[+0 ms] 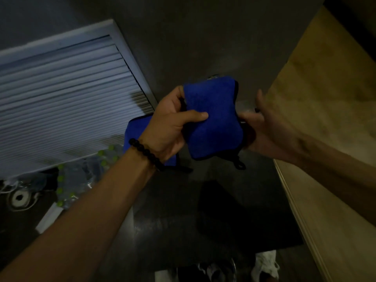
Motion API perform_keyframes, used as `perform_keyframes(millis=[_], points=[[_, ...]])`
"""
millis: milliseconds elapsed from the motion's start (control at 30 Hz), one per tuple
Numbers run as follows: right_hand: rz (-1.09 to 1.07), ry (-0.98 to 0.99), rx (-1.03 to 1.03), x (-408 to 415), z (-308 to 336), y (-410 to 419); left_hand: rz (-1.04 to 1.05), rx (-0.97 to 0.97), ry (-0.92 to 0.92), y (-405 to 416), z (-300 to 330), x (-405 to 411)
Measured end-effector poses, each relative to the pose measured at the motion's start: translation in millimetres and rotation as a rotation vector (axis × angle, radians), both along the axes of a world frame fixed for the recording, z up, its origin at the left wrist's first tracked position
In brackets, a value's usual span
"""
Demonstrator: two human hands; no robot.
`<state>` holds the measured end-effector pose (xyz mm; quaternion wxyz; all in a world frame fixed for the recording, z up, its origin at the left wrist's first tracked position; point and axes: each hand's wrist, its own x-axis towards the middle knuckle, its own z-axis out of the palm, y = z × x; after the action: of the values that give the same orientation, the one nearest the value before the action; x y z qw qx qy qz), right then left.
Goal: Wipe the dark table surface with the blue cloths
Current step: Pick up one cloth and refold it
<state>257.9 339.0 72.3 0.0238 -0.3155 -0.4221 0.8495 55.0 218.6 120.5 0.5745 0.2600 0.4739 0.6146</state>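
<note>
Above dark table (166,224), both hands gripping blue cloths (211,119), louvred door (67,102) behind

Left hand (171,127) hides the middle of the cloth (211,117), so whether the blue strip at the wrist is the same cloth or a second one is unclear; right hand (262,129) is blurred, its fingertips lost behind the cloth's edge, grip unreadable; both forearms run off the frame; bottles (81,176) are a dim smear; shoe (264,265) cut by the bottom edge
</note>
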Motion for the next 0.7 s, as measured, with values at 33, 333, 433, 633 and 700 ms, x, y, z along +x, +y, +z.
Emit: perform_keyframes(millis=[33,333,433,633,700], points=[[-0.015,0.01,0.035,-1.2,2.7,-5.3,-0.009,-0.002,-0.004,-1.2,-3.6,0.5],[-0.049,-0.027,-0.023,-22.1,21.4,-4.4,-0.082,0.037,-0.052,-8.0,-13.8,0.0],[-0.046,0.021,-0.026,-30.3,20.1,-12.6,-0.089,0.063,0.01,-8.8,-8.4,0.7],[-0.121,0.132,0.112,-32.7,26.9,-15.1,-0.054,0.038,0.007,-10.7,0.7,4.1],[-0.139,0.151,0.181,-30.8,29.8,-12.9,-0.054,0.026,-0.015,-12.0,3.7,4.0]])
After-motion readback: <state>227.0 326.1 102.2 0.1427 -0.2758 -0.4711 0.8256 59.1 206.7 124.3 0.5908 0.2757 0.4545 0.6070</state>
